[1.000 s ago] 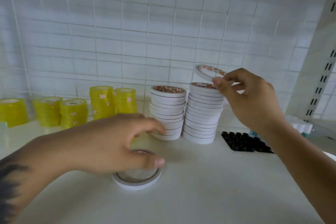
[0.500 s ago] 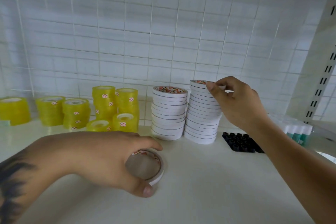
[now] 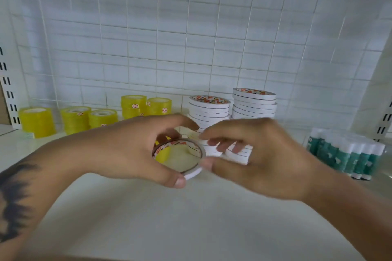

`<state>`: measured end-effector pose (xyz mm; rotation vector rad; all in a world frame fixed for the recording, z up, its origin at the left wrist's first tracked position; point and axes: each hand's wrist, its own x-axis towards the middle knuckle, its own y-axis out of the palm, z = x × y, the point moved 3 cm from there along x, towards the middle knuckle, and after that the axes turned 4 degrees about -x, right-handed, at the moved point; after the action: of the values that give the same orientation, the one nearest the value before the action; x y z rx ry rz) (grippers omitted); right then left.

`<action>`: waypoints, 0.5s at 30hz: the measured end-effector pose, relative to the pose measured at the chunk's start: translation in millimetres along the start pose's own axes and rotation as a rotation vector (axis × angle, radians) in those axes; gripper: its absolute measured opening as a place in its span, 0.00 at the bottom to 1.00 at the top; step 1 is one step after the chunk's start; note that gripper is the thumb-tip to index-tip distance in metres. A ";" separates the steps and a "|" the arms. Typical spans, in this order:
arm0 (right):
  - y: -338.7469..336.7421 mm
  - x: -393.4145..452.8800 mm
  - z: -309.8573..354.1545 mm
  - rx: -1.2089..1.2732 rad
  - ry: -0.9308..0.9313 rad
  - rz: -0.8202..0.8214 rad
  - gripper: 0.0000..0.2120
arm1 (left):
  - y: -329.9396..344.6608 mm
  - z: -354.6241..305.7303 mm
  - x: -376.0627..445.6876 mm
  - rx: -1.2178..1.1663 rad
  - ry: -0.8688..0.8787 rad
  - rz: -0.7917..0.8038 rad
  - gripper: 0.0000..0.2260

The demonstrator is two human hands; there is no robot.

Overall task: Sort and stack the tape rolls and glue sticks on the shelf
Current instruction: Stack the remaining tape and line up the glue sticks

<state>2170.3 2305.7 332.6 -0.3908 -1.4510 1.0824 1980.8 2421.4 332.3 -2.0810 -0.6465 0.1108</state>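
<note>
tape roll (image 3: 179,158), white and tilted, sits mid-frame above the shelf (image 3: 169,218), gripped by the left hand (image 3: 127,150) between thumb and curled fingers. right hand (image 3: 261,159), blurred, touches its 3 o'clock edge; whether it grips, i cannot tell. white stacks (image 3: 253,103) stand at 12 o'clock, yellow rolls (image 3: 74,118) at 10, glue sticks (image 3: 347,154) at 3.

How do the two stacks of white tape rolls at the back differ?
The right stack stands taller than the left stack. The right stack's upper rolls sit slightly offset; the left stack looks straighter. Both hold flat white rolls with a red-patterned label on top, and both have their lower parts hidden by the hands.
</note>
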 end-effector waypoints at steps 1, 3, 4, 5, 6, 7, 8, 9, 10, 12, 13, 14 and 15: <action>7.7 -0.1 0.5 0.019 0.004 0.076 0.16 | -2.1 0.6 -0.8 -0.037 0.009 -0.014 0.39; 17.6 1.1 0.7 0.003 -0.041 0.072 0.19 | -7.0 2.7 -3.2 -0.093 0.023 -0.024 0.41; 20.4 1.7 1.2 -0.001 -0.055 0.033 0.18 | -8.6 4.2 -4.7 -0.108 0.027 -0.024 0.41; 21.9 2.4 1.7 0.002 -0.059 -0.004 0.18 | -10.6 5.4 -5.5 -0.119 0.033 -0.027 0.42; 23.2 2.6 2.2 0.017 -0.056 -0.029 0.17 | -12.1 7.2 -6.2 -0.131 0.036 -0.031 0.42; 24.4 2.7 4.0 0.034 -0.057 -0.047 0.16 | -13.4 8.1 -6.6 -0.142 0.044 -0.034 0.42; 25.4 3.3 6.1 0.042 -0.064 -0.060 0.15 | -14.5 8.3 -6.9 -0.149 0.059 -0.034 0.42; 26.2 4.2 7.6 0.042 -0.074 -0.066 0.14 | -15.2 8.2 -7.0 -0.152 0.074 -0.029 0.41; 26.6 5.7 8.6 0.041 -0.080 -0.066 0.14 | -15.9 7.7 -7.2 -0.149 0.083 -0.026 0.41; 27.0 7.4 7.9 0.048 -0.074 -0.067 0.14 | -16.5 4.7 -8.9 -0.137 0.089 -0.051 0.39; 25.4 7.4 6.7 0.051 -0.066 -0.093 0.14 | -18.0 2.8 -9.9 -0.122 0.104 -0.083 0.38; 22.2 7.2 4.4 0.053 -0.048 -0.134 0.15 | -21.0 1.0 -11.1 -0.093 0.122 -0.133 0.35; 17.5 6.7 2.5 0.053 -0.018 -0.180 0.15 | -25.2 -1.3 -13.2 -0.049 0.131 -0.201 0.33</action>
<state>2160.5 2318.7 323.2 -0.2085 -1.4413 0.9796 1959.7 2425.0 351.2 -2.0374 -0.7792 -0.1561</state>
